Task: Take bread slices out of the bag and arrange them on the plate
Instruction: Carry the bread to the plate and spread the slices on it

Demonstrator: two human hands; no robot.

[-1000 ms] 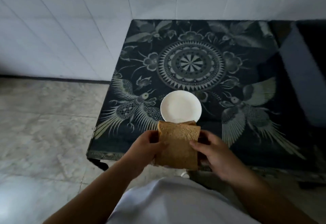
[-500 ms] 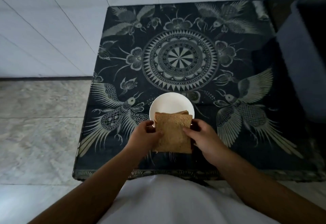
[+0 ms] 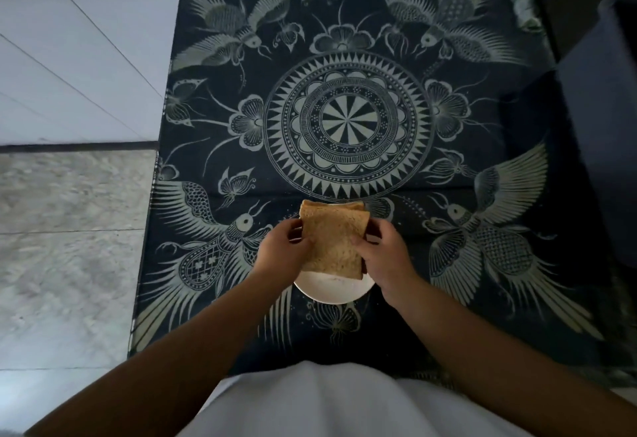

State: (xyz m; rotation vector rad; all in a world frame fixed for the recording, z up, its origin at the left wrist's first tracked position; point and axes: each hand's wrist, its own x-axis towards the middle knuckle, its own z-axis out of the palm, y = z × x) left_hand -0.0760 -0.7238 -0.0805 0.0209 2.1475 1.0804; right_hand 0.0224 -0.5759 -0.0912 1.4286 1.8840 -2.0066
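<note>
A small stack of brown bread slices [image 3: 333, 243] is held between both hands, directly above a white plate [image 3: 332, 292]. My left hand [image 3: 280, 254] grips the stack's left edge and my right hand [image 3: 386, 257] grips its right edge. The bread covers most of the plate; only the plate's near rim shows below the slices. I cannot tell whether the stack touches the plate. No bag is in view.
The plate sits near the front edge of a table covered by a dark cloth [image 3: 348, 119] printed with birds and a central medallion. A white tiled wall [image 3: 86, 44] rises at the left, marble floor [image 3: 69, 236] lies beside the table, and a dark object [image 3: 606, 126] stands at the right.
Both hands have carried the bread forward from the table's front edge to over the plate, which is now mostly covered. The camera has tilted down and closer.
</note>
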